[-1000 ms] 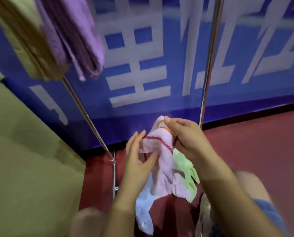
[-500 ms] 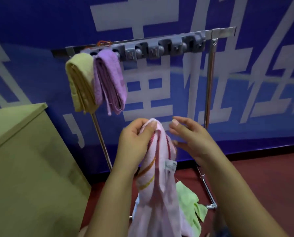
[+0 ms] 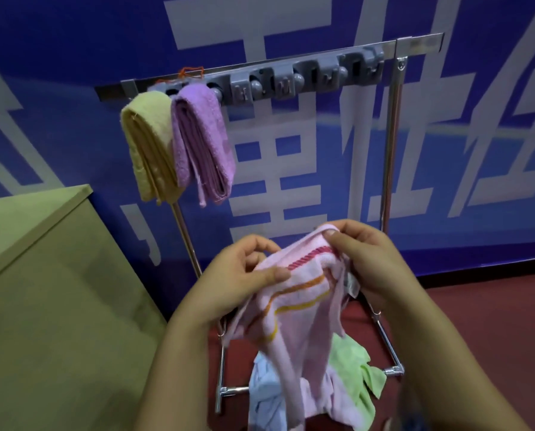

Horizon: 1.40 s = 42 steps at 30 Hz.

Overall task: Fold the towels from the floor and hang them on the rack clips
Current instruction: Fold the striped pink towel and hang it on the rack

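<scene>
Pink towel is being held in front of the rack: top edge is being pinched by the left hand and the right hand, both grips closed on cloth. Yellow towel and purple towel are being held by the left clips; grey clips to their right are standing free. Blue towel and green towel are lying on the red floor, beside a tan box. Blue banner wall is sitting behind.

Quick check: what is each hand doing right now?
Left hand: pinches the pink towel at its top edge.
Right hand: grips the same towel's top edge.
</scene>
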Motion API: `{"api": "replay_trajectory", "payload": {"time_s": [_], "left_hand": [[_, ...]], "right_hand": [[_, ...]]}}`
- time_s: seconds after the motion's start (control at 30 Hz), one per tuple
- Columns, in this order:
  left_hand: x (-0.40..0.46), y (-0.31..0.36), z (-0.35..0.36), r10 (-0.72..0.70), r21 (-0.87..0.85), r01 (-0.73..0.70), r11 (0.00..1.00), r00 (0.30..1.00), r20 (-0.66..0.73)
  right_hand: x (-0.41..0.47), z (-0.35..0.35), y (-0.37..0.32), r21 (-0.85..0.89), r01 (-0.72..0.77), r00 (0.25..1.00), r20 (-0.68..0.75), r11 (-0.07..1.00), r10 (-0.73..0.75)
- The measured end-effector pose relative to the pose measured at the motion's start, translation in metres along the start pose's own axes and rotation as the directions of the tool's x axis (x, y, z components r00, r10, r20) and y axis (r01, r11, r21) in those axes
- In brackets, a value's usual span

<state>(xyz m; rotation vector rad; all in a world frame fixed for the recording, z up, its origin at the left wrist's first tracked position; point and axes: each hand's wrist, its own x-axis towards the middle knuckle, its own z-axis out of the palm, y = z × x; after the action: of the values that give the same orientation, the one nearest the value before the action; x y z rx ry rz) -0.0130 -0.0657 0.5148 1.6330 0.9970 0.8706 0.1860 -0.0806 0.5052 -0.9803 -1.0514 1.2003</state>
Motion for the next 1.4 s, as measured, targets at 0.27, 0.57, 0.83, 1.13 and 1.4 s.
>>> {"api": "replay_trajectory", "payload": {"time_s": [0.27, 0.57, 0.83, 1.13, 1.4], "left_hand": [[-0.010, -0.030, -0.033, -0.048, 0.020, 0.049, 0.999, 0.998, -0.033], [-0.005, -0.010, -0.015, 0.116, -0.087, -0.155, 0.984, 0.929, -0.350], [0.002, 0.018, 0.015, 0.281, 0.034, -0.280, 0.960, 0.948, -0.148], [0.001, 0.021, 0.014, 0.268, 0.004, -0.283, 0.959, 0.903, -0.336], [0.005, 0.012, -0.013, 0.216, -0.098, -0.304, 0.948, 0.836, -0.505]], "right_hand": [[0.010, -0.015, -0.012, 0.033, -0.042, 0.990, -0.130, 0.999, 0.045], [0.006, -0.013, -0.018, -0.195, 0.062, 0.992, -0.093, 0.979, -0.081], [-0.015, 0.019, -0.036, -0.263, 0.132, 0.989, 0.106, 0.956, -0.107], [-0.010, 0.019, -0.028, -0.490, 0.172, 0.978, 0.191, 0.855, -0.087], [-0.006, -0.004, -0.007, -0.332, 0.036, 0.988, 0.153, 0.942, 0.016]]}}
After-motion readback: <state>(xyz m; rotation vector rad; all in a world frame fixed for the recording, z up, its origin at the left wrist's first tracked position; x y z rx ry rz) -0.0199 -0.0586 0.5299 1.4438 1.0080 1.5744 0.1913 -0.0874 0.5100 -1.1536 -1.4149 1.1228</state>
